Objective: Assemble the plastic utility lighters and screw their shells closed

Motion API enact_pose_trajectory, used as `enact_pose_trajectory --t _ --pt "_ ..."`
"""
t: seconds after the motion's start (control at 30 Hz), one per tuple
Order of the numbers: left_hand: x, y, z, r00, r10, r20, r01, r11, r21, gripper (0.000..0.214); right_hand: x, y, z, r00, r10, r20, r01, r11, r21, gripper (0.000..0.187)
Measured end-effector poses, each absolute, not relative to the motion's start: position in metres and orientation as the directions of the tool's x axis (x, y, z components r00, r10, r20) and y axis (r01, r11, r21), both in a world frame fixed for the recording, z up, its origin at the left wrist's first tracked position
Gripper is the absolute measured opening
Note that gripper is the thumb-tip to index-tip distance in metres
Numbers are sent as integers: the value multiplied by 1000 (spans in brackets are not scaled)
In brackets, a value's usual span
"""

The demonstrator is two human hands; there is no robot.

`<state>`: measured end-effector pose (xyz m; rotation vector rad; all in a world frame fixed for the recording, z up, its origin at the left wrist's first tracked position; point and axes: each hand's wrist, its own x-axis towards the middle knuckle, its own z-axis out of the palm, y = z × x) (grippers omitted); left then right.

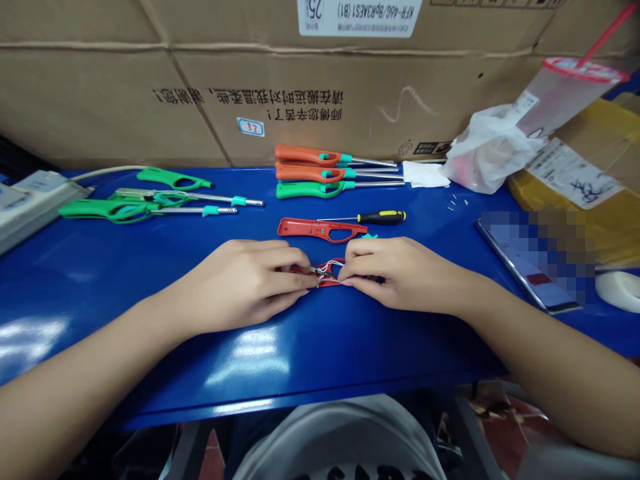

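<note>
1. Glossy blue table [350, 370], light reflected near the front edge; large cardboard box [400, 80] behind, printed text upside down, small blue-bordered label [251, 127].
2. Open red lighter [329, 283] at middle of table, toward the near side, between both hands; white wires [327, 265] exposed inside.
3. Left hand [255, 277] over its left end: thumb and fingers closed, gripping the casing.
4. Right hand [395, 270] at its right end: fingertips pinched together on the lighter; cannot tell whether on wire or casing.
5. Just beyond the hands: loose red shell half [305, 228], hollow side up; black-and-yellow screwdriver [383, 217], shaft along the shell's far edge. Small teal piece [370, 236] beside right hand.
6. Farther back, close to the box: two orange lighters [300, 172] and one green lighter [305, 190] in a row, metal rods pointing right; white tissue [427, 175] at rod ends.
7. To the left: green shell half [155, 177], two green-handled lighters [90, 209], pale unit [35, 200] with cable.
8. To the right: cup [565, 100] with red straw, plastic bag [493, 157], yellow-taped parcel [615, 230], phone [520, 267] partly pixelated, white rounded object [620, 290].
</note>
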<state>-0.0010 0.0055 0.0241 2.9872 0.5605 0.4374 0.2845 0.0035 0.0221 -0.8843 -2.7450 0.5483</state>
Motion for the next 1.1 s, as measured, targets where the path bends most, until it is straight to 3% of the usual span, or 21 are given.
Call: enact_pose_trajectory --t 0.43,0.67,0.93,1.1 --pt "0 6 19 908 354 226 347 -935 72 29 286 5 21 -785 612 92 499 714 -491 21" --pt "0 8 20 896 387 218 355 -919 174 29 287 5 25 -791 605 97 482 712 -510 25" --pt "4 7 17 767 523 372 445 -851 279 18 287 7 27 -786 614 75 496 698 -517 21" --pt "10 7 9 697 636 331 509 -764 397 19 289 9 29 -716 670 193 490 680 -545 16"
